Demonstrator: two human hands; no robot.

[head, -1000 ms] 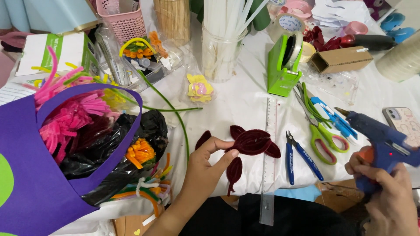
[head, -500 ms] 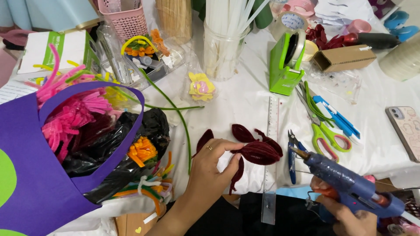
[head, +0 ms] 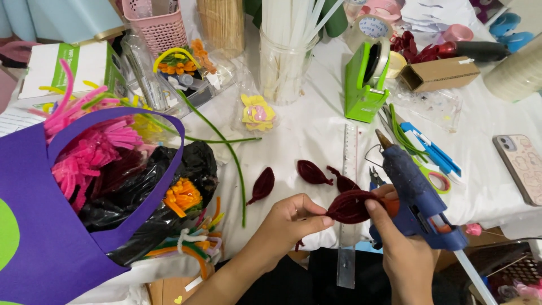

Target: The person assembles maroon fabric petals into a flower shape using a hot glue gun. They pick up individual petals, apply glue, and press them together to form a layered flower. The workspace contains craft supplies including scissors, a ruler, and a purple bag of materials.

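While the left hand (head: 291,217) pinches one end of a dark red chenille petal (head: 351,205) between thumb and fingertips, the right hand (head: 402,248) grips a blue hot glue gun (head: 416,195) and also touches the petal's other end with its thumb. The petal is held just above the near edge of the white-covered worktop (head: 305,130), over a clear plastic ruler (head: 348,220) that lies lengthwise towards the person. The glue gun's brass nozzle (head: 383,139) points up and away from the petal, and a clear glue stick (head: 473,277) juts from the back of the gun.

Three more dark red petals lie on the cloth: one (head: 262,184) to the left beside a long green stem wire (head: 231,152), and two (head: 313,172) close together just beyond the held petal. A purple felt bag (head: 39,237) at the left holds pink chenille stems (head: 90,155), with a black plastic bag (head: 186,169) of orange stems beside it. Farther back stand a green tape dispenser (head: 364,85), a clear cup of white sticks (head: 285,62) and a pink basket (head: 158,25). Green-handled scissors (head: 429,172) lie right of the gun, and a phone (head: 522,166) rests near the right edge.
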